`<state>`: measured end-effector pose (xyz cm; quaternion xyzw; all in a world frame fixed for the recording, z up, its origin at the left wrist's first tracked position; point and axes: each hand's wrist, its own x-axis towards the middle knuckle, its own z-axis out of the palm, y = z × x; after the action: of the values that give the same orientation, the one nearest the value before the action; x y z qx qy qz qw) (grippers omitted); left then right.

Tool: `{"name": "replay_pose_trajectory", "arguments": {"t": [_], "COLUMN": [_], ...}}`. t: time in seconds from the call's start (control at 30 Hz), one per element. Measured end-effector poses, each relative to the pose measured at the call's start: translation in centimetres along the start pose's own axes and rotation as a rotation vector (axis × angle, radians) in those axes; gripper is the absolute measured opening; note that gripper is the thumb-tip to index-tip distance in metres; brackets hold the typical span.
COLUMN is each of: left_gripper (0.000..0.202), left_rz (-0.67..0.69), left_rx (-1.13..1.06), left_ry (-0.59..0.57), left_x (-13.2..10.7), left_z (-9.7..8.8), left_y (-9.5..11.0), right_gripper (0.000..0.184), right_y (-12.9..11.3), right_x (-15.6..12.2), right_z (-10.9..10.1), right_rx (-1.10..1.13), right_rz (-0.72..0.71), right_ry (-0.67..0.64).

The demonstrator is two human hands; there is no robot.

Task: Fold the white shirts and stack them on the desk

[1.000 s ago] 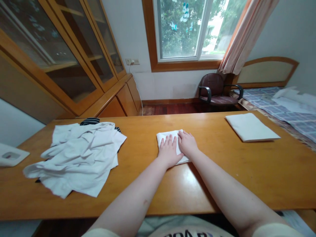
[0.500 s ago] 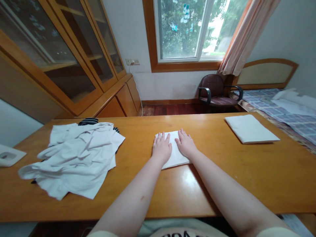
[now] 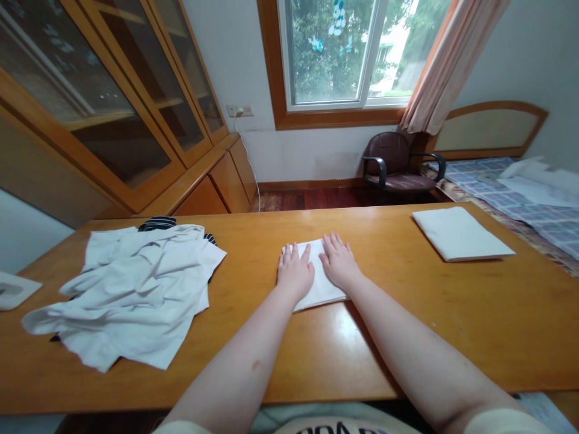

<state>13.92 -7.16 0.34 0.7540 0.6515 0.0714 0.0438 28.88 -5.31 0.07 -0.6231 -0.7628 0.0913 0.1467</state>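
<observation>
Head view: left hand (image 3: 296,277) and right hand (image 3: 340,265) lie spread flat on a folded white cloth (image 3: 320,286), on the brown wooden tabletop (image 3: 325,355). Left of them sprawls a crumpled white fabric heap (image 3: 136,292); well right, a flat white fabric rectangle (image 3: 461,234).

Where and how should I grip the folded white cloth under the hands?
Probably by the near edge of the folded white cloth, coming low from the near side: that edge is mostly uncovered, while the left hand and right hand rest towards either side. It lies flat on the table, so slip underneath.
</observation>
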Motion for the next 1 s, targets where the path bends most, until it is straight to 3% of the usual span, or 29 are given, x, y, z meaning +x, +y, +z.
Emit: {"name": "replay_pose_trajectory", "arguments": {"t": [0.1,0.4,0.6,0.8,0.9,1.0], "left_gripper": [0.055,0.049,0.065,0.057,0.052,0.056], "left_rz": [0.006,0.031,-0.334,-0.329,-0.282,-0.203], "left_rx": [-0.025,-0.277,-0.251,-0.278,-0.483,-0.96], "left_ry": [0.007,0.006,0.103,0.124,0.137,0.157], "left_x": [0.0,0.5,0.8,1.3,1.7,1.9], "left_z": [0.1,0.1,0.4,0.7,0.6,0.4], "left_y": [0.0,-1.5,-2.6,-3.3,-3.5,-3.3], "right_gripper": [0.05,0.057,0.056,0.066,0.064,0.063], "right_y": [-0.1,0.1,0.6,1.1,1.4,1.7], "right_x": [0.0,0.4,0.5,0.7,0.7,0.6], "right_z": [-0.4,-0.3,-0.2,0.5,0.8,0.8], "right_rx": [0.009,0.046,0.075,0.059,0.087,0.129], "right_rz": [-0.146,-0.057,-0.032,0.194,0.193,0.189], "right_ry": [-0.055,-0.117,-0.082,-0.025,-0.016,0.0]}}
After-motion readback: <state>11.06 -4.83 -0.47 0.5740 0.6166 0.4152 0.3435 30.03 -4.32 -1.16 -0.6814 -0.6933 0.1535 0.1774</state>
